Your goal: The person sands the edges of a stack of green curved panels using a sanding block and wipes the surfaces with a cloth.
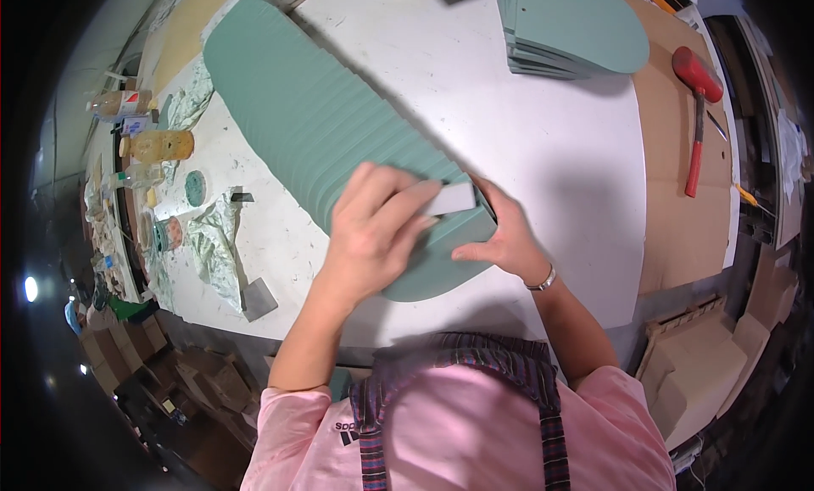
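A long fanned row of green, round-ended flat pieces (314,126) runs diagonally over the white table, each overlapping its neighbour. My left hand (369,228) is over the row's near end, its fingers closed on a pale grey rectangular piece (451,200), flat and block-like; its exact kind is unclear. That piece rests against the upper face of the green pieces. On the right side of the same end, my right hand (509,237) grips the edge of the nearest green piece (449,253), thumb on top and the other fingers partly hidden behind the edge.
Another stack of green pieces (577,25) lies at the far right. A red mallet (697,118) is on brown cardboard (674,228). Along the left edge are plastic bottles (161,145), a stained crumpled cloth (216,249) and a small grey plate (259,298). Cardboard boxes (695,381) stand below right.
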A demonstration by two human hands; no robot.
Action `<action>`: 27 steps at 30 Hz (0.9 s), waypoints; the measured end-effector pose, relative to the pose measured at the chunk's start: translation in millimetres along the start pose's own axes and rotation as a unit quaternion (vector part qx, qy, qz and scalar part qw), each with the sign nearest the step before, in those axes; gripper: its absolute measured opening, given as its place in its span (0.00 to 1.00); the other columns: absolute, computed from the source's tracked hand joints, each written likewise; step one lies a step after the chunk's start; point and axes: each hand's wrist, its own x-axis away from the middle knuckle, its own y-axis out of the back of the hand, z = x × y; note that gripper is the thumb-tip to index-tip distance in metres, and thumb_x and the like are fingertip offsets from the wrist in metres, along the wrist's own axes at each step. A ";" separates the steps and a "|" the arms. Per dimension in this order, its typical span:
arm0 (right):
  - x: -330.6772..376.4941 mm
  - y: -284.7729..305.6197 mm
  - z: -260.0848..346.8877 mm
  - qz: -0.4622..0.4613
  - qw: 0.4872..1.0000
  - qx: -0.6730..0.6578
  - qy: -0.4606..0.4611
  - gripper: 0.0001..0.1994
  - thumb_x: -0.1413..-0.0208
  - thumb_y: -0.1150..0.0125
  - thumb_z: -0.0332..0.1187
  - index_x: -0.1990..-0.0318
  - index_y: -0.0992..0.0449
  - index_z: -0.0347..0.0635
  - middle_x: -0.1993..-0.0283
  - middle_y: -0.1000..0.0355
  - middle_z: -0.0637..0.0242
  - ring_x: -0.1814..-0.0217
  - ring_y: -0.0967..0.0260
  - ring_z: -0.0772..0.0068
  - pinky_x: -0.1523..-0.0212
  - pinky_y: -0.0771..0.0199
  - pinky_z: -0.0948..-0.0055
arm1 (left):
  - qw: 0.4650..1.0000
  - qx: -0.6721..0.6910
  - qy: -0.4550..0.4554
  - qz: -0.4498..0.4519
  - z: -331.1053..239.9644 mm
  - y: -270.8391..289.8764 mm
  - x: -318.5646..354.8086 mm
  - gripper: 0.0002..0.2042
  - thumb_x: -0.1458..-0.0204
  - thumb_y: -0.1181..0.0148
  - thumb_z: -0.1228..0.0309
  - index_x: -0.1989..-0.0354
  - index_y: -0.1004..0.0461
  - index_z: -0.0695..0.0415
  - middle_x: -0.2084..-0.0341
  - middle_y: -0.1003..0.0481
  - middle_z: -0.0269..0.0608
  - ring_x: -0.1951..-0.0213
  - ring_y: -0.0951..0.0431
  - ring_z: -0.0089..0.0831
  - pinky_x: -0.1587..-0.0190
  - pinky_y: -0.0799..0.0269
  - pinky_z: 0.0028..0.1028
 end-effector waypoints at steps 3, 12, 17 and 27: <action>1.6 -0.1 -5.2 -0.004 1.000 -0.014 -0.003 0.48 0.69 0.19 0.45 0.36 0.33 0.36 0.39 0.30 0.48 0.37 0.31 0.51 0.38 0.32 0.62 | 1.000 0.003 0.002 0.008 -0.4 4.1 1.2 0.17 0.62 0.31 0.79 0.59 0.21 0.62 0.70 0.27 0.43 0.67 0.28 0.41 0.65 0.31 0.35; -1.1 1.2 3.8 0.001 1.000 -0.007 -0.005 0.47 0.69 0.19 0.42 0.37 0.33 0.34 0.40 0.29 0.48 0.38 0.30 0.54 0.38 0.31 0.63 | 0.974 -0.115 0.151 -0.120 49.9 53.0 15.8 0.15 0.60 0.31 0.81 0.60 0.19 0.64 0.72 0.28 0.43 0.68 0.27 0.37 0.65 0.31 0.31; -1.3 -1.8 2.4 0.009 0.999 -0.023 -0.025 0.48 0.69 0.19 0.42 0.36 0.34 0.34 0.40 0.29 0.49 0.38 0.30 0.54 0.38 0.32 0.63 | 0.982 -0.113 0.086 -0.127 75.4 38.4 -29.0 0.15 0.60 0.31 0.82 0.61 0.20 0.60 0.72 0.28 0.42 0.67 0.28 0.39 0.65 0.31 0.35; 0.2 2.0 0.3 0.011 1.000 -0.002 -0.019 0.49 0.68 0.19 0.43 0.35 0.35 0.35 0.38 0.31 0.49 0.36 0.32 0.55 0.36 0.33 0.63 | 0.979 -0.161 0.103 -0.068 72.6 53.0 -13.2 0.15 0.59 0.32 0.83 0.59 0.20 0.62 0.71 0.27 0.42 0.68 0.28 0.35 0.64 0.31 0.31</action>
